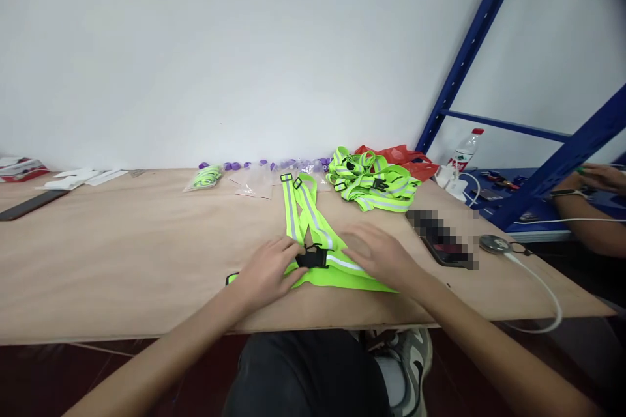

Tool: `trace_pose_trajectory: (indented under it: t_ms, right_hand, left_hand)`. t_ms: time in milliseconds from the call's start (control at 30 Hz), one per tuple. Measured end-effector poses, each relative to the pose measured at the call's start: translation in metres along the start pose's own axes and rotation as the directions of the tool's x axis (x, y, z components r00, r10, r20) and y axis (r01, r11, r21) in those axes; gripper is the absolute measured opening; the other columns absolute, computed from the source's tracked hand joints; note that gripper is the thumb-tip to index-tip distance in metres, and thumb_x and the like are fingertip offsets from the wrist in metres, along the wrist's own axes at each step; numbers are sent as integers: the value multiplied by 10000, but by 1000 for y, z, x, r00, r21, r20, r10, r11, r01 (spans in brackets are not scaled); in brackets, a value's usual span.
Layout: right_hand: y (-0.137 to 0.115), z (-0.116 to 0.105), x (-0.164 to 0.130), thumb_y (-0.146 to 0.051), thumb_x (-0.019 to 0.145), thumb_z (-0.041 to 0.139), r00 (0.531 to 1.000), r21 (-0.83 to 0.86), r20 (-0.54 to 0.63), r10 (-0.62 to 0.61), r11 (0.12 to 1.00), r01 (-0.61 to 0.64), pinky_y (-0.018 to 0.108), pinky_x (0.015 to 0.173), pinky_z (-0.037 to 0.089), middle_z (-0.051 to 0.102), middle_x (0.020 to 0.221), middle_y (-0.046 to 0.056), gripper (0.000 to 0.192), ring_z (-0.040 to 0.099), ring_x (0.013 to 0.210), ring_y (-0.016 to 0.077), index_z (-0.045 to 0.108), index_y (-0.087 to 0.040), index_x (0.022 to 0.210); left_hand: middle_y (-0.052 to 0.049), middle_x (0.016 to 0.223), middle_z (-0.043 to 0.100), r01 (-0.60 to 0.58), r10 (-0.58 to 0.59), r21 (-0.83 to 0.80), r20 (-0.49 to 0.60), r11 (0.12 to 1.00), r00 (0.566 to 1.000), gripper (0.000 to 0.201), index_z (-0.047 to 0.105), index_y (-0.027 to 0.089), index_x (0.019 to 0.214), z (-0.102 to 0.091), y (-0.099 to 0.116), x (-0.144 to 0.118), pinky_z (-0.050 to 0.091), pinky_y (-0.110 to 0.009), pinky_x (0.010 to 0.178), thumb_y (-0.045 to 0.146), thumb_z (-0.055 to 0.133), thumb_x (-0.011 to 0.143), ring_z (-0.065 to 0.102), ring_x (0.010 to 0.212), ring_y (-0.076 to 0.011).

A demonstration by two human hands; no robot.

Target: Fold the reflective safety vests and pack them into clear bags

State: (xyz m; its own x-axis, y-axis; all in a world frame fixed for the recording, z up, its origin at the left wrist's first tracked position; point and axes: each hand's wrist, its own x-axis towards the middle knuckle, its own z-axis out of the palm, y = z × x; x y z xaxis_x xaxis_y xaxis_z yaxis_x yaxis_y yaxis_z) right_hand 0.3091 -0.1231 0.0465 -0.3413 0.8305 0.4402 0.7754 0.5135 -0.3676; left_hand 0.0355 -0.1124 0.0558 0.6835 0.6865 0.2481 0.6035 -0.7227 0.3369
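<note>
In the head view, a neon yellow-green reflective strap vest with silver stripes lies on the table before me, two of its straps pointing toward the wall. A black plastic buckle sits at its middle. My left hand is closed around the buckle's left end, thumb on the near side and fingers on the far side. My right hand is slightly blurred, its fingers stretched out over the strap right of the buckle. Its palm side is hidden. Under my left hand, part of the waist strap is covered.
Behind lie a pile of similar straps, a red plastic bag, a packed strap set and clear bags. To the right are a phone, a round cabled device, a bottle and another person's arm.
</note>
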Motion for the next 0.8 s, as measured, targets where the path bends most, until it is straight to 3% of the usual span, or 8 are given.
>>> trace_pose_trajectory:
  t_ms: [67,167,300,500,600,700,800]
  right_hand:
    - [-9,8,-22,-327,911,596,997,-43,71,12,999,-9,402,920,501,703,1101,97,211,639,1050,266,654,-222,1085]
    - [-14,24,-29,-297,871,647,990,-52,113,82,996,-77,386,886,495,694,1068,85,184,636,1027,260,631,-217,1035]
    - [-12,35,-18,-250,871,634,989,-4,132,62,998,-62,379,865,492,693,1041,76,147,634,1003,253,627,-208,1012]
    - [-16,20,-17,-258,923,570,998,55,56,-15,998,11,368,915,497,697,1129,92,218,639,1059,238,635,-204,1124]
    - [-18,14,-32,-291,941,557,996,86,54,-67,994,63,382,946,494,694,1171,101,280,635,1084,241,645,-212,1195]
    - [-18,14,-49,-282,943,558,986,58,141,-88,995,80,390,939,498,704,1146,89,282,632,1076,242,676,-245,1196]
    - [-20,15,-57,-298,938,573,978,58,188,-93,995,83,383,935,500,697,1140,75,253,633,1070,235,713,-280,1148]
  left_hand:
    - [-103,1152,651,107,-108,-11,-83,994,991,271,596,218,1155,16,-2,-22,497,-419,917,363,583,927,618,1065,-283]
    - [-117,1171,644,232,-244,-94,-148,968,958,334,543,201,1205,37,-12,-32,498,-441,928,321,615,901,599,1117,-302]
    - [-108,1158,678,248,-291,-217,-196,944,936,276,550,204,1163,47,-22,-26,503,-436,938,231,594,893,626,1110,-292]
    - [-90,1185,696,127,-231,-319,-312,939,922,274,586,205,1174,31,-19,-32,500,-410,962,318,590,924,647,1107,-263]
    - [-78,1165,704,54,-133,-291,-260,955,956,261,628,225,1164,23,-17,-44,494,-386,962,362,567,950,648,1085,-245]
    - [-68,1105,715,15,-60,-248,-173,969,983,222,669,228,1104,20,-16,-55,500,-375,949,356,579,946,649,1058,-234]
    - [-94,1198,673,4,-29,-132,-188,991,982,219,678,221,1108,22,-9,-60,487,-413,986,322,604,927,607,1144,-254]
